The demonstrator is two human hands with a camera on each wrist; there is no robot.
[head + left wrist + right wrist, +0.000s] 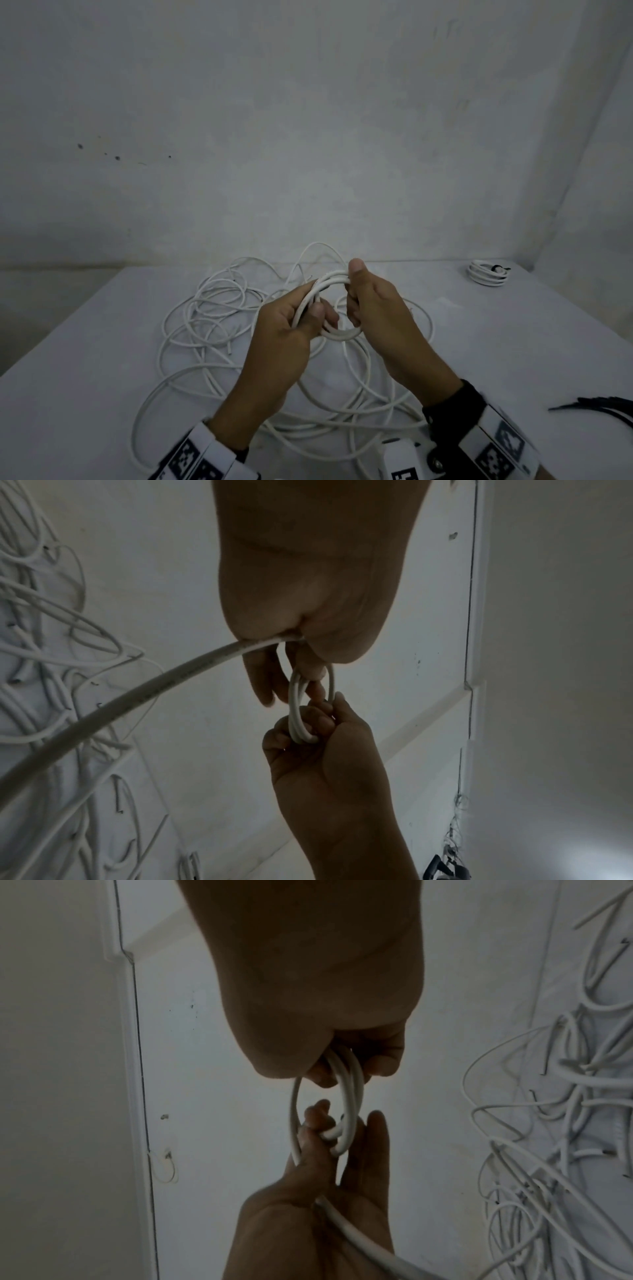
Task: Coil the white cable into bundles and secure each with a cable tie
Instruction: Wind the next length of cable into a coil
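step: coiling | left hand and right hand both grip small coil, frame centre | advice: keep loops equal, feed cable slowly

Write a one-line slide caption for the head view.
Both hands, left hand and right hand, grip a small coil above loose white cable on the table.

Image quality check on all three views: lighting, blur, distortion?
Head view: dim, flat light, wide-angle bending at the edges, coil and both hands sharp enough. Left wrist view: left hand a dark backlit mass, near cable strand soft. Right wrist view: right hand backlit too, loose cable slightly blurred.
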